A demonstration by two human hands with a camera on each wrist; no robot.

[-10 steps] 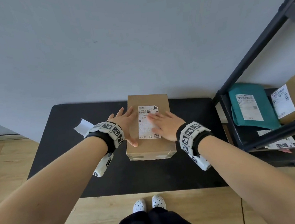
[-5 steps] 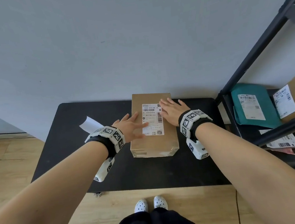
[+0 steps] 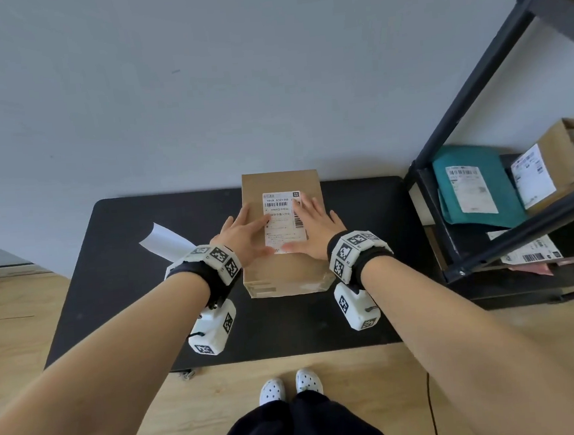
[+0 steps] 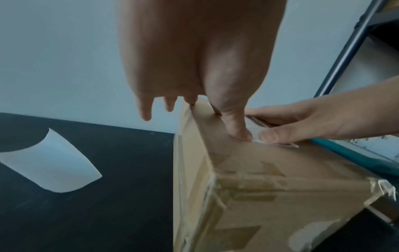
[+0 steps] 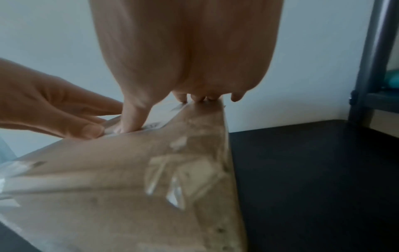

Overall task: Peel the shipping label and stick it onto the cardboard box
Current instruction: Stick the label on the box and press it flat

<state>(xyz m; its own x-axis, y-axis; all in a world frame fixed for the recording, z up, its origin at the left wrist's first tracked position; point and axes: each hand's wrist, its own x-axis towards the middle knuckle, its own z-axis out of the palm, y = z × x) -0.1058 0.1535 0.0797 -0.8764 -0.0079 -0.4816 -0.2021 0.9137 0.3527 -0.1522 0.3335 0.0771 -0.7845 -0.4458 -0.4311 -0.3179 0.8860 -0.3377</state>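
Shipping label [image 3: 284, 221] lying flat on top of the cardboard box [image 3: 284, 272], long axis running away from the body toward the wall, same way as the box's own length. Left hand [image 3: 242, 234] flat on the label's left edge, right hand [image 3: 310, 225] flat on its right edge, fingers of both straight and spread, gripping nothing, only pressing down. Thumbs nearly meeting at the label's near end, seen in both wrist views. Directly beneath and between the two palms, so neither hand clearly nearer. Probably smoothing outward along the long axis next. Curled white backing sheet [image 3: 164, 242] lying apart on the black table [image 3: 117, 265], left of the box
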